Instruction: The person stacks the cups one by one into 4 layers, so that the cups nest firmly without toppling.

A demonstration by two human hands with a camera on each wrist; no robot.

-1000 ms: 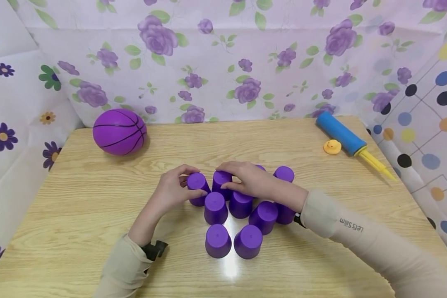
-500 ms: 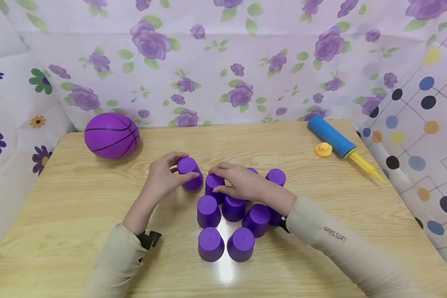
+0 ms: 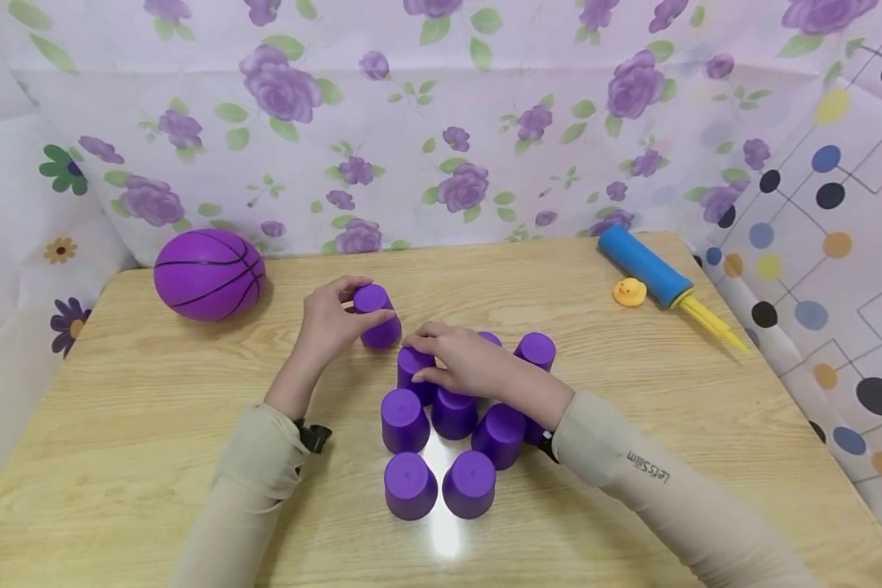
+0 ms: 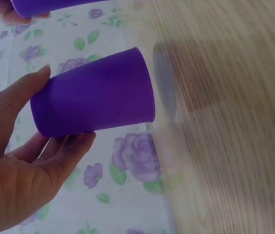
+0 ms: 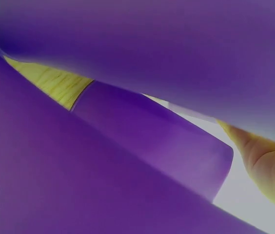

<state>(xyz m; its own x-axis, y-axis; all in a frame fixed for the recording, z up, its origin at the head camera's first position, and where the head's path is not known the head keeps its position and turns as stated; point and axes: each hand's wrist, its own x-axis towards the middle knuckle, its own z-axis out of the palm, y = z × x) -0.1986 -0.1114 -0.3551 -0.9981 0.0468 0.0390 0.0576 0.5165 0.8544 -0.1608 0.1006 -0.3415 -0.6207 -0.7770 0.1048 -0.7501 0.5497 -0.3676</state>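
Floral cloth is hanging behind the wooden table [image 3: 154, 425] where I'm sitting. My left hand [image 3: 328, 320] is gripping one upturned purple cup [image 3: 377, 317], thumb & fingers curled round its sides; it's tilted and looks lifted just off the wood, tho the wrist view is blurred. It's sitting apart from the cup cluster [image 3: 441, 425], up-left of it. My right hand [image 3: 465, 363] is resting over the cluster's back row, fingers curling round the back-left cup [image 3: 413, 369]. A purple basketball [image 3: 209, 273] is lying far left; a blue pump [image 3: 645, 265] & yellow duck [image 3: 629, 292] are lying far right.
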